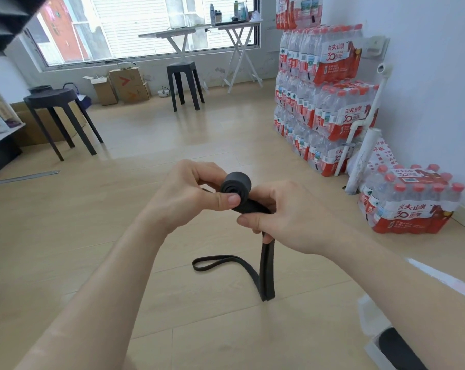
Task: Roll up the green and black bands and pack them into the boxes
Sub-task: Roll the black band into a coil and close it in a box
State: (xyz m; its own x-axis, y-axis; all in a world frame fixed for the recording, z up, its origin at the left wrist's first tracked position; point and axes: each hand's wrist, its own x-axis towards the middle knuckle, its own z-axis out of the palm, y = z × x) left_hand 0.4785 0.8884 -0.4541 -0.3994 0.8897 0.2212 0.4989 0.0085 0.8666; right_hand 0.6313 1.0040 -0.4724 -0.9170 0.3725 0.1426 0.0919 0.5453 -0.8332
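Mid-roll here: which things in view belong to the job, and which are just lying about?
Job:
black band, partly rolled
left hand, holding the roll
right hand, gripping the loose length
white box, lower right

Lying about:
black stools
water bottle packs
cardboard boxes
folding tables

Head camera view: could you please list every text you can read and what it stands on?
"农夫山泉": wrappers of the stacked water packs and the floor pack.
"30周年": same wrappers, below the brand.
"平板": white sheet against the wall; its other lines are too small.
Fine print on wrappers: blurred.
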